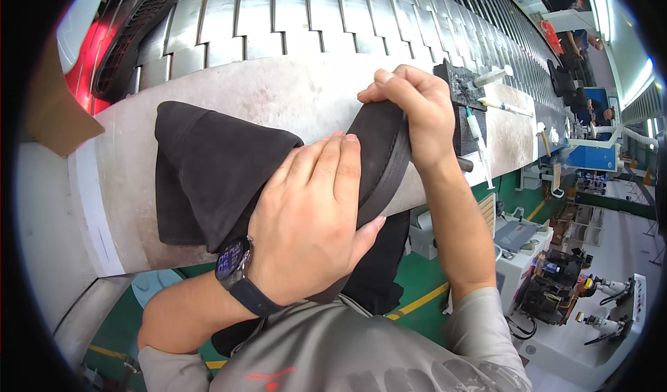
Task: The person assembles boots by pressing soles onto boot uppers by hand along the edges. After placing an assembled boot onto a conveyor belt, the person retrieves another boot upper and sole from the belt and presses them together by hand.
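Note:
A black, suede-like boot [222, 163] lies across the pale bench in front of me, its wide soft shaft flopped to the left. A stitched edge with a black strip [389, 173] runs along its right side. My left hand [309, 208], with a dark watch on the wrist, presses over the middle of the boot, fingers together and thumb round the near edge. Curled round the boot's far right end is my right hand [424, 111], thumb and forefinger close together. My palm and fingers hide part of the boot.
Right of my right hand is a dark block [458, 86] with syringe-like applicators [479, 138] around it. A hammer [543, 138] lies farther right. Beyond the bench runs a metal slat conveyor [292, 17] carrying a black shoe sole [135, 34]. Brown cardboard [59, 107] stands at left.

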Tool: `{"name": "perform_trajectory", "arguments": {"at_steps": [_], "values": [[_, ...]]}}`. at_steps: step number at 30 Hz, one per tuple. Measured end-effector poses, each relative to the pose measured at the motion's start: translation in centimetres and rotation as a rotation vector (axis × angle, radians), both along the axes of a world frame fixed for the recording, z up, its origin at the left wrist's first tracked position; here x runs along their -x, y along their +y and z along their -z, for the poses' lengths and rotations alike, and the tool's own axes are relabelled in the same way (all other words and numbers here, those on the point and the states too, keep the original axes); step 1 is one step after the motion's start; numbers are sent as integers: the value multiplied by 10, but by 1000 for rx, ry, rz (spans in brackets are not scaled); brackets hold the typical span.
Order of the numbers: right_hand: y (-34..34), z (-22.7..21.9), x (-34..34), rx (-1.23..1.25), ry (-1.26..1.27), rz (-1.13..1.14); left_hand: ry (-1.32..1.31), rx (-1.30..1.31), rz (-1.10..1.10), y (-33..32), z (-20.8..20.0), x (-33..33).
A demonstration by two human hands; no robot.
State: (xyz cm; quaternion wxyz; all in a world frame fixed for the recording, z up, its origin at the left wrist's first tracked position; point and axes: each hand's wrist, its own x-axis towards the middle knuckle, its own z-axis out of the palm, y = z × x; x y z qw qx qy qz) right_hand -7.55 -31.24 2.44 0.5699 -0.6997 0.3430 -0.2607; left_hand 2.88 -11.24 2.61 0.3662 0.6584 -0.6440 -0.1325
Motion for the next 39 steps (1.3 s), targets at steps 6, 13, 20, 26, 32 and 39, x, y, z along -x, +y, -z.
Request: {"name": "perform_trajectory", "arguments": {"at_steps": [6, 13, 20, 26, 32, 39], "values": [[-7, 15, 2, -46, -137, -128, 142, 140, -10, 12, 8, -9], [-4, 15, 3, -56, -184, -67, -104, 117, 30, 119, 30, -11], [26, 25, 45, -120, 140, 118, -171, 440, 12, 109, 22, -70], [103, 26, 76, -4, 90, -7, -687, 676, -1, -2, -45, -110], [65, 23, 57, -252, -413, 289, -351, -1, -111, -82, -30, -34], [53, 6, 26, -451, -546, 70, -226, -82, -139, -82, -18, -45]]}}
